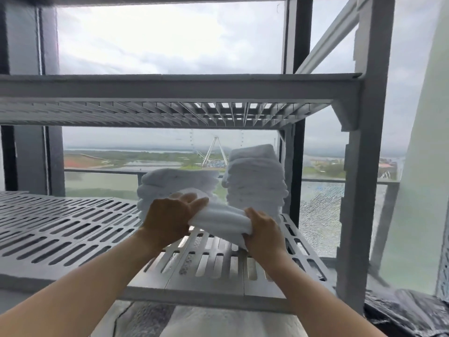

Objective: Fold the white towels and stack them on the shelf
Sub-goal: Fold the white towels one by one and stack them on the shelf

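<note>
A folded white towel point(222, 218) hangs above the grey slotted shelf point(73, 229), tilted down to the right. My left hand point(167, 218) grips its upper left end and my right hand point(263, 235) grips its lower right end. Just behind them a lower stack of folded white towels point(175, 183) stands on the shelf. A taller stack of white towels point(255, 181) stands to its right, close to the shelf's back right post.
An upper grey shelf point(170, 91) spans overhead. A thick grey post point(364, 190) stands at the front right. A large window point(170, 40) lies behind the rack. Black plastic point(410, 310) lies at the lower right and a white heap point(230, 322) below the shelf.
</note>
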A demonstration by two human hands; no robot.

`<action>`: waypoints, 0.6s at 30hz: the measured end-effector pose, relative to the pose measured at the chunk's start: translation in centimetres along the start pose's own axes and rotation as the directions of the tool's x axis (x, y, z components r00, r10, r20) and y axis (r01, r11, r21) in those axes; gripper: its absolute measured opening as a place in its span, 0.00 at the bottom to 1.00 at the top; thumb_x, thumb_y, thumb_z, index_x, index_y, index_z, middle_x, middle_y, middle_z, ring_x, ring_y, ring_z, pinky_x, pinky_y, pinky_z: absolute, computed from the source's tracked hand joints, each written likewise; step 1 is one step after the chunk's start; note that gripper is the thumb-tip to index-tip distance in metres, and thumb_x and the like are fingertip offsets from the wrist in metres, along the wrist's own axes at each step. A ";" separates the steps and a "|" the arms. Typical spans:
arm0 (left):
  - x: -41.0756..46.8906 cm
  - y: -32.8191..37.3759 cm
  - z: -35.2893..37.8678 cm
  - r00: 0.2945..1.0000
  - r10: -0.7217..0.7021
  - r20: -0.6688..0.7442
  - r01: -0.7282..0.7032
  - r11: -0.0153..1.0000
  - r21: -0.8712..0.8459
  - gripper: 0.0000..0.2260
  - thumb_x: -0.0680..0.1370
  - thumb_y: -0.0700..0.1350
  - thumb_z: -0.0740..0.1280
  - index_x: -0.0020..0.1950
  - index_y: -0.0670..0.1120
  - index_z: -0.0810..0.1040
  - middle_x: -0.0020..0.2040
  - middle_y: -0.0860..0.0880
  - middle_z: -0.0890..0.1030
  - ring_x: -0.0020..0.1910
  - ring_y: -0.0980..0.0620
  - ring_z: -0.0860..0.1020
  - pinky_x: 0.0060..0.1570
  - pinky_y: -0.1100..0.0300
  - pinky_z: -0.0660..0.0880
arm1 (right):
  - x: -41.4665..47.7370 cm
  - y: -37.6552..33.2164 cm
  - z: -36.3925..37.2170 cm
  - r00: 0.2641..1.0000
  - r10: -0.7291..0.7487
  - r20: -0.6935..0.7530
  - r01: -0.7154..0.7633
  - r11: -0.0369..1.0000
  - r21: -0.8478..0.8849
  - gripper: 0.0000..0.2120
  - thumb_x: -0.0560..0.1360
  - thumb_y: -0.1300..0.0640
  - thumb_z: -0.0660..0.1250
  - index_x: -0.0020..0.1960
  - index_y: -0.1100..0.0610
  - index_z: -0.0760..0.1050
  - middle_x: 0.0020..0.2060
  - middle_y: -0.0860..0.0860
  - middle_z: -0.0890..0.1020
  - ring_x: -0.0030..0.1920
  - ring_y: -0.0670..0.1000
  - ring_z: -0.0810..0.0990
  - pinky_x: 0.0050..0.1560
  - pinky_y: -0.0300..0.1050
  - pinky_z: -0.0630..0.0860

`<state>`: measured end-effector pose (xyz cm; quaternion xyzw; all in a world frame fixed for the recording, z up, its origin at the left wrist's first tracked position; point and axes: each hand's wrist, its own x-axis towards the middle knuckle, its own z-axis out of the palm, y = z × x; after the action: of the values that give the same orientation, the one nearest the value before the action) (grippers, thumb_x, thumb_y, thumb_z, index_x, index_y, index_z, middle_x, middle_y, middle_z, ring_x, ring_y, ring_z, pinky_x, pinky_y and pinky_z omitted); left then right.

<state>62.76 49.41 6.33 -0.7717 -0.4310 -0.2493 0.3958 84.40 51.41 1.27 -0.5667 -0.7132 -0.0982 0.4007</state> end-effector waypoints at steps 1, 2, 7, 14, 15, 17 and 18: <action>0.2 0.0 -0.2 1.000 -0.003 -0.010 0.003 1.000 0.007 0.27 0.55 0.41 0.80 0.53 0.50 0.81 0.45 0.50 0.84 0.38 0.46 0.83 0.22 0.55 0.76 | 0.3 0.0 -0.3 1.000 -0.005 -0.015 0.005 1.000 0.007 0.12 0.72 0.60 0.64 0.55 0.53 0.71 0.46 0.52 0.79 0.45 0.54 0.78 0.39 0.44 0.74; 0.3 0.0 -0.3 1.000 -0.008 -0.019 0.008 1.000 0.016 0.28 0.55 0.39 0.79 0.53 0.50 0.81 0.46 0.49 0.84 0.40 0.46 0.83 0.22 0.56 0.76 | 0.4 -0.1 -0.5 1.000 -0.007 -0.028 0.008 1.000 0.018 0.11 0.72 0.60 0.64 0.54 0.54 0.71 0.46 0.52 0.79 0.45 0.55 0.77 0.39 0.45 0.74; 0.6 -0.6 -0.3 0.999 -0.005 -0.054 0.006 1.000 0.008 0.30 0.54 0.34 0.76 0.55 0.49 0.81 0.48 0.47 0.84 0.43 0.44 0.83 0.21 0.56 0.76 | 1.0 -0.4 -0.6 0.997 -0.018 -0.069 0.021 0.999 0.035 0.11 0.72 0.63 0.62 0.54 0.55 0.70 0.45 0.52 0.77 0.44 0.56 0.76 0.36 0.44 0.68; 0.3 -3.4 0.9 0.995 0.010 -0.100 -0.014 0.999 -0.031 0.31 0.55 0.31 0.74 0.56 0.50 0.81 0.50 0.46 0.83 0.45 0.43 0.83 0.22 0.55 0.77 | 2.2 -2.4 0.5 0.992 -0.010 -0.126 0.004 0.999 -0.050 0.15 0.73 0.63 0.62 0.59 0.53 0.70 0.49 0.51 0.78 0.47 0.54 0.76 0.38 0.44 0.72; 0.4 -4.0 0.9 0.993 0.016 -0.113 -0.019 0.999 -0.031 0.31 0.55 0.31 0.74 0.56 0.50 0.81 0.50 0.46 0.84 0.45 0.43 0.83 0.22 0.55 0.77 | 2.5 -2.8 0.6 0.990 -0.019 -0.140 0.010 0.998 -0.069 0.15 0.74 0.63 0.62 0.59 0.53 0.70 0.50 0.51 0.78 0.48 0.54 0.77 0.38 0.44 0.73; 0.7 -5.3 0.9 0.990 0.031 -0.138 -0.036 0.999 -0.033 0.31 0.55 0.32 0.74 0.56 0.50 0.81 0.50 0.46 0.84 0.45 0.43 0.83 0.23 0.55 0.77 | 3.2 -3.5 0.8 0.985 -0.035 -0.171 0.021 0.996 -0.086 0.16 0.74 0.64 0.63 0.60 0.53 0.69 0.51 0.51 0.78 0.49 0.54 0.77 0.40 0.47 0.76; 0.9 -5.9 0.8 0.988 0.039 -0.150 -0.046 0.998 -0.039 0.31 0.55 0.32 0.74 0.56 0.50 0.81 0.50 0.46 0.83 0.45 0.43 0.83 0.24 0.55 0.77 | 3.6 -3.9 0.9 0.981 -0.041 -0.188 0.025 0.996 -0.091 0.16 0.73 0.64 0.63 0.60 0.54 0.69 0.51 0.51 0.78 0.49 0.55 0.77 0.41 0.48 0.78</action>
<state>58.14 52.35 8.84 -0.7681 -0.3782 -0.3070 0.4156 80.39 53.23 4.41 -0.5601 -0.6759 -0.1901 0.4397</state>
